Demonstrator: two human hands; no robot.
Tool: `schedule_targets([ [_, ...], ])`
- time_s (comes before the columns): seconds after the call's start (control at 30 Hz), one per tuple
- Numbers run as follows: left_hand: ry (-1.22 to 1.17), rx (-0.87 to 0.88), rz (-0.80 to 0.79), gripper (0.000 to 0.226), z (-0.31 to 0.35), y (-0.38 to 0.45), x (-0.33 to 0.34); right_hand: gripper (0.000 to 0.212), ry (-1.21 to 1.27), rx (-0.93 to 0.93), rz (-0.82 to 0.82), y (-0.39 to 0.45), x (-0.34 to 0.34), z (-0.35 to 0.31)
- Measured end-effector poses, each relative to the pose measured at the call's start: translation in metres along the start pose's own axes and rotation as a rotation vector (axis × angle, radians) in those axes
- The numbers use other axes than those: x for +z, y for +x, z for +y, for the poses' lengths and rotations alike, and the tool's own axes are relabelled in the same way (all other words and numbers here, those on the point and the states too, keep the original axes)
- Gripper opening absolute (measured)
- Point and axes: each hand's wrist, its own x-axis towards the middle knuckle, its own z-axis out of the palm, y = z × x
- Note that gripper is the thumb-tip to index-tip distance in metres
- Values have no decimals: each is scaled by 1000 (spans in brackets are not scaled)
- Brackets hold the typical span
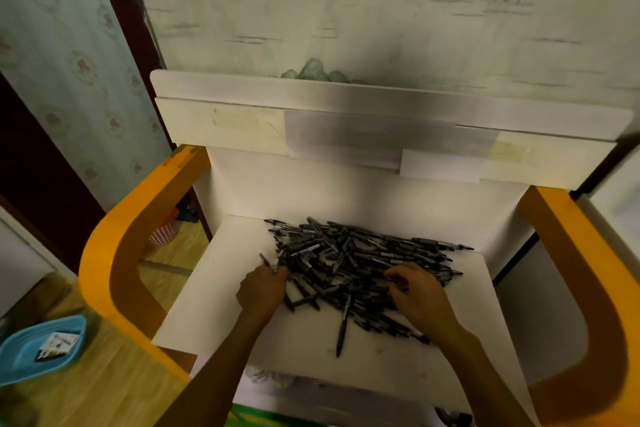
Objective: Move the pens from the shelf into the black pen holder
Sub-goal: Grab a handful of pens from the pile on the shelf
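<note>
Barely begun, by the look of it: big heap of dark pens (pixel 360 263) spread over the middle of the white shelf (pixel 221 291), almost all left to move. No black pen holder in view, so fill unknown. At 8 o'clock, on the floor, a blue tray (pixel 20 350) holding a small printed packet; at 9 o'clock, a pink perforated basket (pixel 162 234), contents hidden. Right hand (pixel 420 302) at 4 o'clock of the heap, fingers curled into the pens, grip unclear. Left hand (pixel 261 289) at 8 o'clock of it, gripping at least one pen.
</note>
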Motion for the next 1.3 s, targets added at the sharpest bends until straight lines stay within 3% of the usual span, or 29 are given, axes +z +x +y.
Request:
schedule_targets([
  [0.1,-54,18,97,38,-4,-2,-1,25,3,-5,-1,0,-1,3],
  [0.17,-134,130,113,30,-7,-3,0,24,-4,-4,-2,0,-2,6],
  [0.27,-225,359,-53,26,-4,-7,-3,23,-4,-11,0,0,-1,8],
  [0.37,-84,480,-184,22,2,-12,-3,23,-1,-17,-4,0,-1,10],
  [0.6,184,572,-213,45,5,-18,11,24,-1,-16,3,-1,-4,15],
  [0.77,221,683,-204,38,8,-25,20,23,-6,-11,-5,-3,-5,18],
  [1.07,33,648,-358,7,9,-24,10,22,-3,-8,6,-5,-2,21],
  [1.2,-204,541,-480,10,11,-27,6,21,-6,-1,7,-5,1,19],
  [1.3,-255,476,-542,23,15,-30,8,22,1,6,5,-4,2,20],
])
